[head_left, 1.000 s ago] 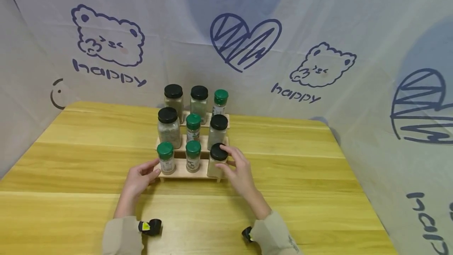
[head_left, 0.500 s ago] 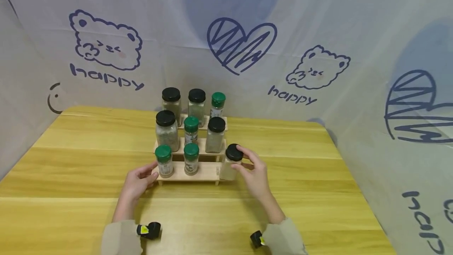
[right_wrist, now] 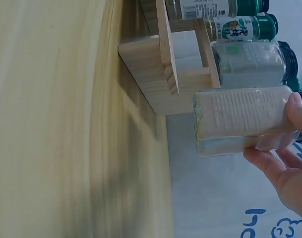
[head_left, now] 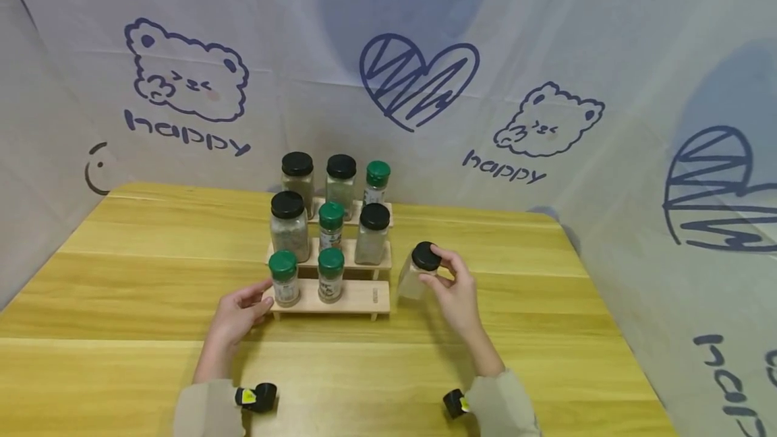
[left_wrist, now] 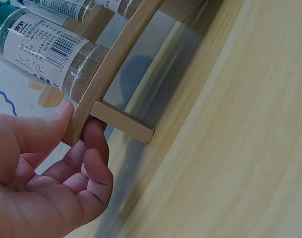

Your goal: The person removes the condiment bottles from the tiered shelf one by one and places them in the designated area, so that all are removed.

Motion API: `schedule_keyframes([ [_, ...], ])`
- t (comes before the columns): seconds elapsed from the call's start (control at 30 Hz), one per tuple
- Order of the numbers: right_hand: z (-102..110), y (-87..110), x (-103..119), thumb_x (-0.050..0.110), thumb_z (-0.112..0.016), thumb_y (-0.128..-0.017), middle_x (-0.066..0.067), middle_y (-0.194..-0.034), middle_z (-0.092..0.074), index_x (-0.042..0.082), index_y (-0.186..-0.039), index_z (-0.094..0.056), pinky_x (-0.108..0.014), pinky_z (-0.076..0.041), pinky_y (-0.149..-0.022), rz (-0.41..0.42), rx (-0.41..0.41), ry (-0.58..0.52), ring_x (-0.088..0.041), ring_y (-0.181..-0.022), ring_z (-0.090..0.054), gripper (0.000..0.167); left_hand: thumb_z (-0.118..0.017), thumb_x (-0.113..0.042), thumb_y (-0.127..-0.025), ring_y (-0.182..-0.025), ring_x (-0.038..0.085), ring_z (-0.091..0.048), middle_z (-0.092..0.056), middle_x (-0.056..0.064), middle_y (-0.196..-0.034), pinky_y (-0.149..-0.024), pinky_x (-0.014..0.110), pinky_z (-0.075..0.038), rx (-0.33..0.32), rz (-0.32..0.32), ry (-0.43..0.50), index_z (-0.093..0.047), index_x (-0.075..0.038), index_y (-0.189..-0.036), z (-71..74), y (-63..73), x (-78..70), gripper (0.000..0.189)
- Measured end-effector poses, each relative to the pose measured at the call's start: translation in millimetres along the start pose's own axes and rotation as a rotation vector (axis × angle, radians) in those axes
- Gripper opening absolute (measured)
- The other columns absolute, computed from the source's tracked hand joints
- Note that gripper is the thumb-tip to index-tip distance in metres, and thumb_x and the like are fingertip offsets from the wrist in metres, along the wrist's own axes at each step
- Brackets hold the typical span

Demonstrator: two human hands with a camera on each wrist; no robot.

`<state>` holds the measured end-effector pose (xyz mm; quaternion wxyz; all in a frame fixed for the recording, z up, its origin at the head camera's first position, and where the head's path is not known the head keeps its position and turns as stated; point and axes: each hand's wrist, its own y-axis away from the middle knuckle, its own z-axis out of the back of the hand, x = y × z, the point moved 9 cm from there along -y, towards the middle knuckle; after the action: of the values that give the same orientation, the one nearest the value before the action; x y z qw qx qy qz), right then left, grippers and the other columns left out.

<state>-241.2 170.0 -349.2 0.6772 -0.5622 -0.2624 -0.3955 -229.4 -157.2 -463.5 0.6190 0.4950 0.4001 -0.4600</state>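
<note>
My right hand (head_left: 459, 299) holds a square glass spice jar (head_left: 413, 284) with a black lid, thumb and fingers around its upper part. The jar is tilted and off the table, just right of a three-tier wooden spice rack (head_left: 359, 298); pale contents show through its glass (right_wrist: 245, 116). My left hand (head_left: 238, 313) pinches the left end of the rack's lowest tier, thumb on top and fingertips beneath, as the left wrist view shows. Near that thumb stands a green-capped spice bottle (left_wrist: 46, 49); another green-capped bottle (head_left: 330, 280) stands mid-tier.
Black-lidded jars (head_left: 372, 238) and green-capped bottles fill the middle and top tiers. The rack stands on a yellow wooden table (head_left: 516, 329). Behind the table hangs a pale printed cloth (head_left: 303, 100), and it continues along the right side.
My right hand has taken the black-lidded jar off the right end of the lowest tier, moved it right and tilted it. My left hand stays on the rack.
</note>
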Motion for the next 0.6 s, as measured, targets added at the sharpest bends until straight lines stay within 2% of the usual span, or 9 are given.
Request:
schedule_keyframes([
  [0.13, 0.2, -7.7, -1.6, -0.016, -0.065, -0.070, -0.027, -0.104, -0.053, -0.014, -0.111, -0.050, -0.024, -0.050, -0.070, -0.047, 0.004, -0.001, -0.018, -0.091, -0.054, 0.044, -0.054, -0.007, -0.089, -0.087, 0.009, -0.045, -0.047, 0.018, -0.115, -0.068, 0.024, -0.045, 0.000, 0.002, -0.004, -0.043, 0.005, -0.128, 0.1, -0.2, -0.1, 0.043],
  [0.33, 0.6, -20.4, -0.4, -0.020, -0.063, -0.069, -0.030, -0.101, -0.052, -0.018, -0.108, -0.049, -0.024, -0.050, -0.070, -0.083, 0.009, 0.004, -0.037, -0.090, -0.051, 0.042, -0.055, -0.006, -0.088, -0.084, 0.009, -0.046, -0.049, 0.015, -0.109, -0.067, 0.024, -0.045, -0.004, -0.002, 0.001, -0.044, 0.006, -0.128, 0.1, -0.1, -1.5, 0.043],
  [0.6, -4.2, -32.3, -38.5, -0.015, -0.066, -0.070, -0.025, -0.104, -0.053, -0.011, -0.110, -0.053, -0.025, -0.050, -0.070, -0.133, 0.018, 0.012, -0.034, -0.093, -0.053, 0.042, -0.054, -0.005, -0.089, -0.088, 0.012, -0.044, -0.048, 0.016, -0.112, -0.068, 0.024, -0.045, -0.002, 0.003, 0.004, -0.043, 0.006, -0.128, 0.1, -1.1, 1.0, 0.042],
])
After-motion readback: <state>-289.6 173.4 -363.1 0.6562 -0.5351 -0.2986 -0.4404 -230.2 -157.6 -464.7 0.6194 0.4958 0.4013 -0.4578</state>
